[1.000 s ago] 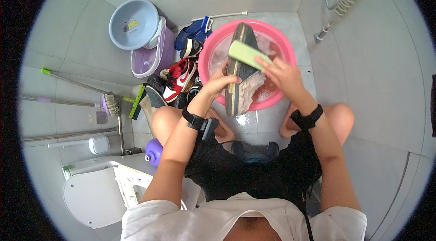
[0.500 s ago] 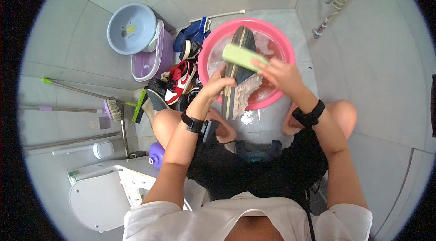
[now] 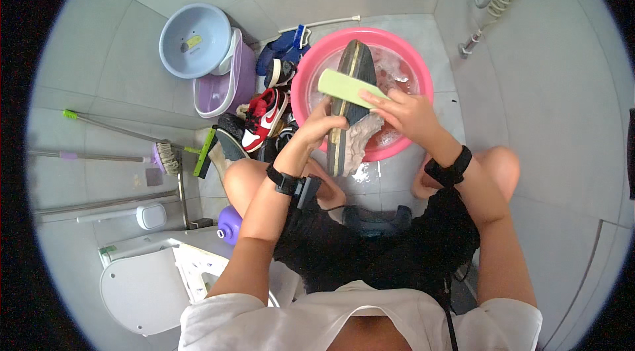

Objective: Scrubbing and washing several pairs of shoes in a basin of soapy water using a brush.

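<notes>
Over a pink basin point(image 3: 424, 80) of foamy water, a dark grey shoe point(image 3: 362, 67) with a striped sole edge is held at a slant, its toe end pointing away from me. My left hand point(image 3: 320, 126) grips the shoe's sole edge at the middle, thumb across it. In my right hand point(image 3: 411, 117) is a light green brush point(image 3: 345, 86), lying across the shoe; its bristles are hidden underneath. Pale crumpled material point(image 3: 361, 141) bulges from the shoe's near right side; I cannot tell if it is lining or cloth.
Left of the basin lie several shoes, among them a red and white sneaker point(image 3: 264, 119), and blue slippers point(image 3: 281, 48). Behind them stand a purple bucket point(image 3: 245, 73) and a blue basin point(image 3: 193, 40). A squeegee point(image 3: 206, 153) and a mop point(image 3: 165, 158) lean at left. A purple bottle point(image 3: 229, 225) sits by my left knee.
The brush and my right hand have shifted slightly left across the shoe. My left hand keeps its grip, and the shoe has turned a little.
</notes>
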The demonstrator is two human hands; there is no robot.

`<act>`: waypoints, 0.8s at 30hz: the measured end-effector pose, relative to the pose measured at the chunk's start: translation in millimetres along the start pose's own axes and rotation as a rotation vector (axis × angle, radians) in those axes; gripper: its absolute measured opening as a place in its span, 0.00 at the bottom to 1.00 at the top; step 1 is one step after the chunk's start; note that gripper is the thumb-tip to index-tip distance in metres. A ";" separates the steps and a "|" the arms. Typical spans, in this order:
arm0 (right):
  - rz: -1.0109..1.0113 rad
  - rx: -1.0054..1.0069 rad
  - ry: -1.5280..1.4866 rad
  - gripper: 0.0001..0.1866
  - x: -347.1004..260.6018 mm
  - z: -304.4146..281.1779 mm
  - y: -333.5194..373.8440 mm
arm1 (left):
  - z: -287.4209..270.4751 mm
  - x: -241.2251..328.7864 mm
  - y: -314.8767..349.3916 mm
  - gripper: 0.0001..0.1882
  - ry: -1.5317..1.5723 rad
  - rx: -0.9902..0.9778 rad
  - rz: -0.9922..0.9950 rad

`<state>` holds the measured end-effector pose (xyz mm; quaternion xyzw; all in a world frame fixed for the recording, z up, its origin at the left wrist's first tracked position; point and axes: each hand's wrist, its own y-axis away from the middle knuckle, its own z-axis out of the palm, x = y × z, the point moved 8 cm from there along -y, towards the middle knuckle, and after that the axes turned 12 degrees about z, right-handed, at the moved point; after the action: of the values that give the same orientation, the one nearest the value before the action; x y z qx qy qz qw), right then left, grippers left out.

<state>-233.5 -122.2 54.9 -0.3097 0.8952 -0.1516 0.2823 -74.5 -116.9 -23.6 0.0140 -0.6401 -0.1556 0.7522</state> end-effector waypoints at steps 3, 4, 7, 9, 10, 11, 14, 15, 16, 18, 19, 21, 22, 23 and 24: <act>0.157 0.203 -0.056 0.23 39.0 -19.6 -14.9 | 1.5 1.2 -7.3 0.42 0.037 -0.016 -0.004; 0.249 0.146 -0.038 0.23 50.3 -16.9 -17.4 | 3.0 2.3 -5.6 0.41 0.019 -0.014 -0.003; 0.057 0.014 0.000 0.22 4.2 -8.6 -6.1 | -1.8 1.7 -0.3 0.40 -0.041 0.014 -0.010; -0.015 -0.043 0.009 0.22 -0.5 -2.1 0.3 | 0.8 3.4 -0.9 0.40 -0.059 0.003 0.007; 0.105 0.052 0.017 0.22 24.0 -9.2 -6.4 | 1.5 3.8 -4.5 0.40 -0.036 0.003 -0.018; 0.219 0.141 0.029 0.22 40.7 -18.2 -13.9 | 1.9 3.3 -6.4 0.39 -0.005 0.007 -0.040; 0.112 0.044 0.022 0.23 20.2 -5.6 -5.3 | 0.8 -1.8 -4.8 0.38 -0.047 -0.009 0.001; -0.027 -0.061 0.073 0.23 -3.8 5.6 2.5 | -2.5 -0.8 -2.8 0.38 -0.069 0.006 0.038; -0.002 -0.078 -0.010 0.21 -11.9 3.4 4.3 | -5.7 0.3 -1.9 0.37 -0.108 0.007 0.049; 0.070 0.039 0.006 0.21 18.8 -0.9 -3.1 | -10.2 -7.4 -8.0 0.37 -0.126 0.013 -0.002; 0.133 0.153 0.023 0.21 35.4 -5.1 -5.9 | -13.9 -13.8 -8.2 0.36 -0.140 0.027 -0.047; 0.200 0.185 -0.031 0.20 39.5 -15.7 -11.1 | -7.2 -5.6 -10.3 0.36 -0.131 -0.009 0.003; 0.039 0.073 0.033 0.21 20.5 1.9 -0.4 | -5.7 -5.7 -8.0 0.35 -0.109 -0.022 -0.001; -0.122 -0.034 0.087 0.21 -3.1 17.0 11.2 | -6.1 -5.9 -2.9 0.35 -0.096 -0.030 -0.009; -0.088 -0.056 -0.049 0.20 -16.9 12.1 13.9 | -8.9 -4.2 1.1 0.34 -0.035 0.081 0.052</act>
<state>-221.8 -101.9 46.0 -0.3601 0.8775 -0.1312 0.2882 -66.2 -116.4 -29.0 0.0251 -0.6590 -0.1104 0.7436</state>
